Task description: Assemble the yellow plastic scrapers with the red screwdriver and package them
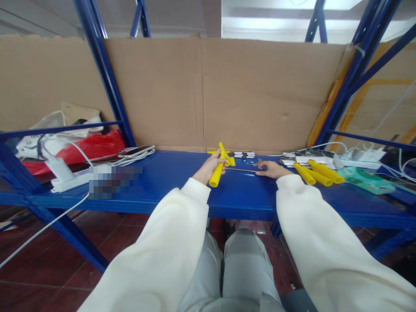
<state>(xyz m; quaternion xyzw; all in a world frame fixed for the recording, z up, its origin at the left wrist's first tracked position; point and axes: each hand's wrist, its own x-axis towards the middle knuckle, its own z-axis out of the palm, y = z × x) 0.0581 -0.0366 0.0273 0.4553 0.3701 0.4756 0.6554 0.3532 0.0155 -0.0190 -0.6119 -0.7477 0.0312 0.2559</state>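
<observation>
Blue shelving (182, 175) is backing onto cardboard (260, 91); over it, the left hand (208, 169) is clutching a yellow tube (216, 177). The right hand (272, 169) is meeting a thin rod (242, 170)'s end, its grip unclear.

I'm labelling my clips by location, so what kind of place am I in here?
Probably a workshop or storeroom: a blue metal shelf serves as the bench, cardboard sheets stand behind it, and yellow plastic tubes lie on top.

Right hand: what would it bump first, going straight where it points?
The right hand would probably meet the small bits left of its fingertips first, though it might pass above them; depth is unclear.
</observation>
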